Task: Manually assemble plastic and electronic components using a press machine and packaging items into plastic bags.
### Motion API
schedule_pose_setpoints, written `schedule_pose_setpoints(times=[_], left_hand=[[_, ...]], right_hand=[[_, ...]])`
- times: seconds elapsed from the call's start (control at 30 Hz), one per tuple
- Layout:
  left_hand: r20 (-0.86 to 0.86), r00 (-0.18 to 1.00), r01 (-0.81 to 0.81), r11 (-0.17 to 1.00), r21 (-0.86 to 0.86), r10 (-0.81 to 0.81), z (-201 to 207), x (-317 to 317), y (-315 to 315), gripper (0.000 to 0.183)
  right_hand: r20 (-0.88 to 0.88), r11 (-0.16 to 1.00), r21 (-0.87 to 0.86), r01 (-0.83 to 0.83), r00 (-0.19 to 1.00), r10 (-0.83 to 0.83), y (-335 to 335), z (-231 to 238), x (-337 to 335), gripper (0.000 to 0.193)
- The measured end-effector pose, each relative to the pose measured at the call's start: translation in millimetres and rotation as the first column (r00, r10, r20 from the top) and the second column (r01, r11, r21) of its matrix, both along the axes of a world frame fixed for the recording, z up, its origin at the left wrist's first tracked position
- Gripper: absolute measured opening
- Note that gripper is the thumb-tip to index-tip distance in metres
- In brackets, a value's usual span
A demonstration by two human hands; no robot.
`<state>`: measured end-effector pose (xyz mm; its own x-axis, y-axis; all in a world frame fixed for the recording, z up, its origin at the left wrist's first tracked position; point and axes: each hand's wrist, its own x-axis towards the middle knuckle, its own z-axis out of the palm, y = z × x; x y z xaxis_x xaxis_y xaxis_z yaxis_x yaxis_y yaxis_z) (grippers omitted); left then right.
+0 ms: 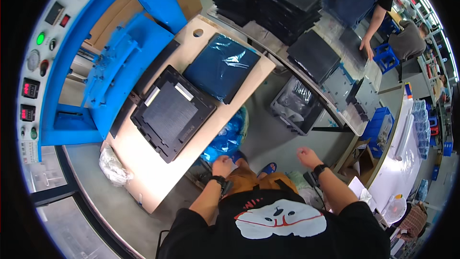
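My left hand (222, 167) is curled in a loose fist beside the front edge of the wooden table, just below a blue plastic bag (224, 139). Held out to the right over the floor, my right hand (308, 157) is also curled closed. I see nothing in either hand, and neither touches a work piece. On the table lies a black tray-like fixture (191, 136) around a dark, finely ribbed panel (171, 110), with two pale strips near its far side. Beyond it rests a flat dark panel (223, 67) under shiny blue film.
A blue press machine (117, 67) with lit controls stands left of the wooden table (139, 177). A clear plastic bundle (114, 167) sits at the table's left edge. Stacked black sheets (290, 7) fill the far bench, where a co-worker (357, 0) reaches. A grey bin (297, 103) stands below.
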<state>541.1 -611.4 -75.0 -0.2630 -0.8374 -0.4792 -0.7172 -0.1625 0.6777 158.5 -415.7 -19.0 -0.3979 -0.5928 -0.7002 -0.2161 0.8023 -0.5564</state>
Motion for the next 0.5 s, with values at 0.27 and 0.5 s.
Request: schedule_pose_setpoints(times=[0.27, 0.5], left_hand=[[-0.424, 0.868, 0.135, 0.945, -0.299, -0.258, 177, -146, -111, 0.022], [-0.012, 0.973, 0.156, 0.697, -0.7, -0.23, 187, -266, -256, 0.037]], right_hand=[[-0.009, 0.921, -0.389, -0.021, 1.0, 0.019, -184, 66, -19, 0.029], [-0.194, 0.75, -0.557, -0.358, 0.934, 0.301, -287, 117, -16, 0.03]])
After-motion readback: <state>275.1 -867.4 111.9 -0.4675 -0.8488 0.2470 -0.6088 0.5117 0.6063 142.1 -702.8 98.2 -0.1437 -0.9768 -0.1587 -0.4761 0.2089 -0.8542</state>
